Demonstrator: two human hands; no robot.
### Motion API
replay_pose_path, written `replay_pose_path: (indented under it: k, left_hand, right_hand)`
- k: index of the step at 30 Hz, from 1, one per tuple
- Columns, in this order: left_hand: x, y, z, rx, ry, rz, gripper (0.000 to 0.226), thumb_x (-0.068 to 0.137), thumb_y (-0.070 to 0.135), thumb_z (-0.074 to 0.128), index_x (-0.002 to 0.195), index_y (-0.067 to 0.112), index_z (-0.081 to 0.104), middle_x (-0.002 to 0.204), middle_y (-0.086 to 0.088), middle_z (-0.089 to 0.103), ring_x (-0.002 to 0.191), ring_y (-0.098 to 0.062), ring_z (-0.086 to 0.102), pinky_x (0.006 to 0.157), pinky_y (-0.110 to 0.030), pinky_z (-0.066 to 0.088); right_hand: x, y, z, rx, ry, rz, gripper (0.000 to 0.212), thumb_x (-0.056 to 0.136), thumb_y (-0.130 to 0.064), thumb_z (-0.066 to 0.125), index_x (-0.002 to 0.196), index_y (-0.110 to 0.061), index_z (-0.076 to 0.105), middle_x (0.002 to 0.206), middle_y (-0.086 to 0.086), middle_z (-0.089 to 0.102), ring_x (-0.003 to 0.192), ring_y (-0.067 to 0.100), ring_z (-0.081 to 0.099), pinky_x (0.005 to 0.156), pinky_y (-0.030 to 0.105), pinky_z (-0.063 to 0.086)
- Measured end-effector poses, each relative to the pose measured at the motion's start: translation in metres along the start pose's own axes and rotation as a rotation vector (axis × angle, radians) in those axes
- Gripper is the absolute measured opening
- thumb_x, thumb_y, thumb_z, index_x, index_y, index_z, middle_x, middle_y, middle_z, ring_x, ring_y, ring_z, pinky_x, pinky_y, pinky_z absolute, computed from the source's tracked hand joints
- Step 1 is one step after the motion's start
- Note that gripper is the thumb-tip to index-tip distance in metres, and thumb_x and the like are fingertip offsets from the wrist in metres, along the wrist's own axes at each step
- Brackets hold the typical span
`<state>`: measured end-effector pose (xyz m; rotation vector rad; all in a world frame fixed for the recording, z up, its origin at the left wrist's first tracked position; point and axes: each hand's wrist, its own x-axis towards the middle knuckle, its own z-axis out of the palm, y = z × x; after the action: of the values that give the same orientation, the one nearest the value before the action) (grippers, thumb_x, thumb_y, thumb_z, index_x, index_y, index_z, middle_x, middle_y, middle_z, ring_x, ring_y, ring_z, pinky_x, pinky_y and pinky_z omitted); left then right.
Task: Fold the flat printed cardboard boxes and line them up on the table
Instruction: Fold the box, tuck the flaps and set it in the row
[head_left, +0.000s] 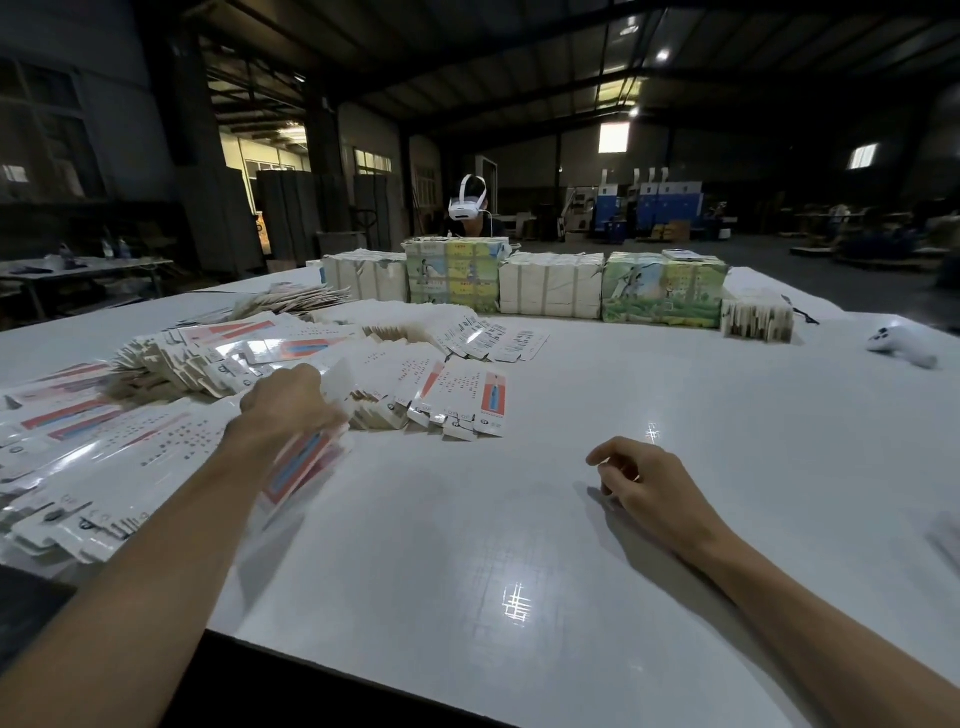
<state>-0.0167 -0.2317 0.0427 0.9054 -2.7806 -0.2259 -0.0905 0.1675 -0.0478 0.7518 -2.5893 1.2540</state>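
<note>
Right hand (641, 486) loose on table (597, 384), left hand (283, 405) around flat box (304, 467)

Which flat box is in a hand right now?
The blurred red-and-blue flat box held by the left hand; the other flat boxes lie fanned on the table.

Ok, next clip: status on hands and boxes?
Left hand grips one flat box, blurred. Right hand empty, fingers loosely curled. Pile spread on table by left hand, nothing blocking.

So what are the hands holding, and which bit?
The left hand grips a flat printed box near its far end; blur hides the fingers. The right hand holds nothing.
</note>
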Motion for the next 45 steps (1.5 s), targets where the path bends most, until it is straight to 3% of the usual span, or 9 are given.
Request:
replay_pose_path:
  k: [5,11,14,20,25,30,35,41,45]
  left_hand:
    - [-0.003,0.052,-0.021,-0.522,-0.192,0.240,0.027,0.097,0.038,0.073,0.099,0.012,0.069,0.068,-0.001,0.077,0.058,-0.016,0.075,0.047,-0.022,0.055]
    - [-0.034,0.146,0.025,-1.021,-0.845,0.353,0.039,0.106,0.035,0.057,0.132,0.006,0.060,0.114,-0.008,0.079,0.072,-0.016,0.074,0.062,-0.029,0.061]
    - [-0.060,0.187,0.059,-1.089,-1.004,0.354,0.041,0.109,0.042,0.052,0.130,0.009,0.063,0.102,-0.006,0.081,0.070,-0.017,0.076,0.059,-0.027,0.060]
    - [-0.097,0.237,0.095,-1.211,-0.921,0.338,0.081,0.104,0.072,0.027,0.068,0.024,0.080,0.070,-0.005,0.075,0.054,-0.017,0.072,0.053,-0.023,0.057]
    - [-0.096,0.230,0.106,-1.380,-0.927,0.273,0.073,0.108,0.061,0.030,0.059,0.023,0.068,0.063,-0.007,0.063,0.050,-0.017,0.064,0.050,-0.023,0.055]
    - [-0.102,0.221,0.105,-1.473,-0.833,0.203,0.039,0.108,0.049,0.039,0.108,0.012,0.052,0.071,-0.010,0.062,0.055,-0.022,0.064,0.054,-0.029,0.054]
    - [-0.107,0.220,0.103,-1.448,-0.893,0.256,0.064,0.107,0.060,0.034,0.082,0.013,0.068,0.071,-0.011,0.066,0.054,-0.020,0.067,0.055,-0.027,0.058]
    - [-0.100,0.225,0.103,-1.347,-0.900,0.382,0.067,0.109,0.057,0.033,0.081,0.019,0.080,0.081,-0.011,0.077,0.065,-0.025,0.076,0.059,-0.030,0.060]
    - [-0.097,0.225,0.106,-1.283,-0.904,0.480,0.056,0.111,0.051,0.030,0.102,0.011,0.068,0.084,-0.011,0.079,0.066,-0.024,0.076,0.058,-0.029,0.060]
  right_hand:
    - [0.002,0.000,0.000,0.013,0.035,-0.026,0.024,0.099,-0.005,0.055,0.101,-0.021,0.073,0.074,-0.001,0.069,0.069,0.008,0.064,0.070,0.021,0.051]
    - [0.004,-0.002,-0.007,0.147,0.215,-0.050,0.023,0.103,-0.005,0.054,0.109,-0.016,0.073,0.081,0.001,0.069,0.073,0.010,0.064,0.072,0.030,0.056]
    - [0.008,-0.003,-0.012,0.188,0.374,-0.093,0.022,0.106,-0.011,0.056,0.123,-0.018,0.066,0.097,-0.001,0.066,0.087,0.011,0.063,0.076,0.026,0.054]
    - [0.012,0.009,-0.023,-0.023,0.294,-0.131,0.033,0.107,-0.027,0.056,0.139,-0.019,0.060,0.142,-0.006,0.049,0.129,0.012,0.050,0.101,0.036,0.055]
    - [0.012,0.011,-0.020,0.014,0.239,-0.083,0.026,0.108,-0.034,0.054,0.126,-0.018,0.065,0.124,-0.005,0.063,0.096,-0.002,0.069,0.077,0.015,0.057]
    - [0.015,0.009,-0.016,0.007,0.200,-0.127,0.027,0.106,-0.031,0.059,0.126,-0.018,0.072,0.135,-0.008,0.057,0.107,0.000,0.066,0.079,0.008,0.053]
    - [0.016,0.009,-0.021,0.075,0.195,-0.069,0.014,0.105,-0.026,0.063,0.108,-0.015,0.071,0.116,0.001,0.062,0.095,0.021,0.073,0.070,0.032,0.065]
    - [0.022,0.006,-0.037,0.248,0.183,0.107,0.031,0.105,-0.032,0.061,0.096,-0.005,0.070,0.114,0.004,0.055,0.090,-0.004,0.065,0.060,0.011,0.054]
    - [0.021,0.007,-0.047,0.114,0.113,0.107,0.040,0.104,-0.045,0.059,0.089,-0.012,0.076,0.115,-0.001,0.056,0.101,0.007,0.062,0.073,0.017,0.055]
